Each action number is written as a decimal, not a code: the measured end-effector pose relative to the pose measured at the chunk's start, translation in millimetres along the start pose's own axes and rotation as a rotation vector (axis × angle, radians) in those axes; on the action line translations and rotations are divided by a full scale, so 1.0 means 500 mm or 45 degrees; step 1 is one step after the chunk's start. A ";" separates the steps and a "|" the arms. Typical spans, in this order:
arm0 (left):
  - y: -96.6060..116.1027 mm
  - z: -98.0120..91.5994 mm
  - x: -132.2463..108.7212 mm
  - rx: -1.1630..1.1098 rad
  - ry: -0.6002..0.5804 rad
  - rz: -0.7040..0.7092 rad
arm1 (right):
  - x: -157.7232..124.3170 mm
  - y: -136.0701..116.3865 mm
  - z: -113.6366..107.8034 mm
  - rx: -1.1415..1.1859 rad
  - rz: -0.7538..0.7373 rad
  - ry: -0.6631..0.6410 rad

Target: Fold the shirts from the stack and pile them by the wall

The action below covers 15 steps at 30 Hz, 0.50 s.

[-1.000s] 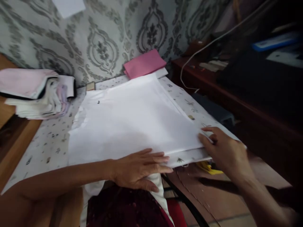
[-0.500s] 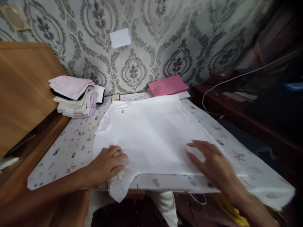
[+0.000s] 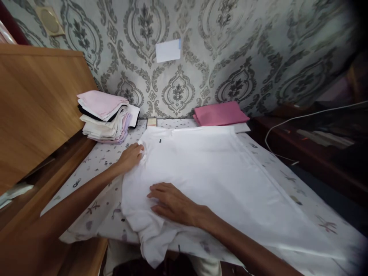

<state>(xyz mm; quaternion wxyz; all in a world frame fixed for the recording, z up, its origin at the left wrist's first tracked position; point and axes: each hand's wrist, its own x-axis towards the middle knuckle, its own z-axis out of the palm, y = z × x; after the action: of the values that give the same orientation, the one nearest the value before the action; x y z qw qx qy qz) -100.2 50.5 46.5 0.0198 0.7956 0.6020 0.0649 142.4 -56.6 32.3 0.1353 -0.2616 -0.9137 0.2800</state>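
Note:
A white T-shirt lies spread on a cloth-covered table, its neck end to the left and its hem to the right. A small dark mark shows on it near the far left corner. One sleeve hangs over the table's front edge. My left hand is at the neckline, fingers curled round the fabric edge; the fingertips are partly hidden. Resting on the shirt near its front left part is my right hand, palm down with fingers stretched out and holding nothing.
Folded clothes are stacked at the back left, beside a wooden panel. A small box stands against the patterned wall. Folded pink cloth lies at the back right. A white cable crosses the dark furniture on the right.
My left hand has moved away from me, from the near sleeve to the neckline. My right hand has come left across the shirt and now lies flat on it. The view has shifted left.

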 end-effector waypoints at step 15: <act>-0.168 0.038 0.169 -0.007 0.049 -0.437 | 0.200 0.099 -0.031 -0.259 0.176 -0.043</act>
<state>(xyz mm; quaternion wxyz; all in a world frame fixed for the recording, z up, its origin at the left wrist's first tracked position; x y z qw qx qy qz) -155.5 155.8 25.3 0.0214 0.6796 0.7292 0.0776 85.9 40.3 25.9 0.0728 -0.3317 -0.9193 0.1988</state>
